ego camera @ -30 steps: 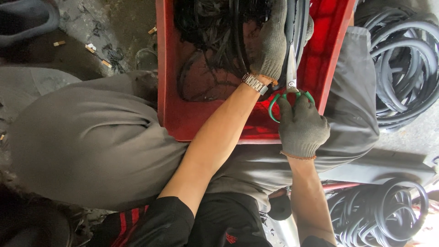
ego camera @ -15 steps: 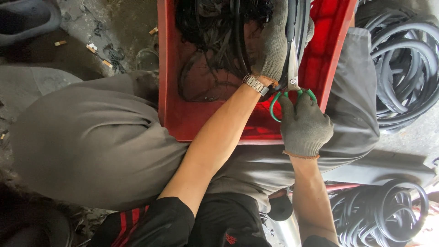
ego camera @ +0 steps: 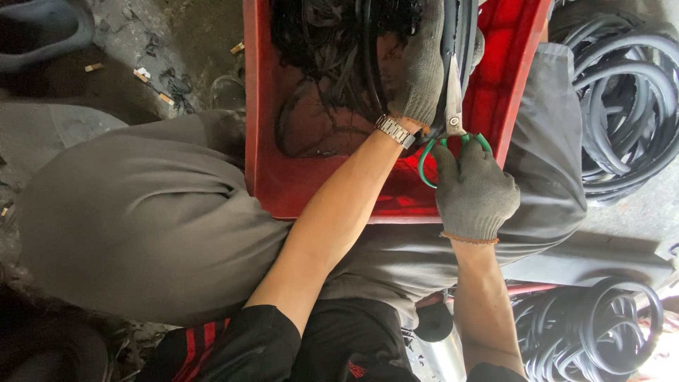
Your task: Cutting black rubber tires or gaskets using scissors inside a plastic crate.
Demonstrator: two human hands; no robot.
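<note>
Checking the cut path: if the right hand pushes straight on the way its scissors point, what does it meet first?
The right hand holds green-handled scissors pointing up the picture. First in line look to be the black rubber strips gripped by the left hand, over the red crate. Depth is unclear.

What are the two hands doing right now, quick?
Left hand: closed around black rubber strips over the red crate.
Right hand: closed on the green-handled scissors, blades up against the strips.
</note>
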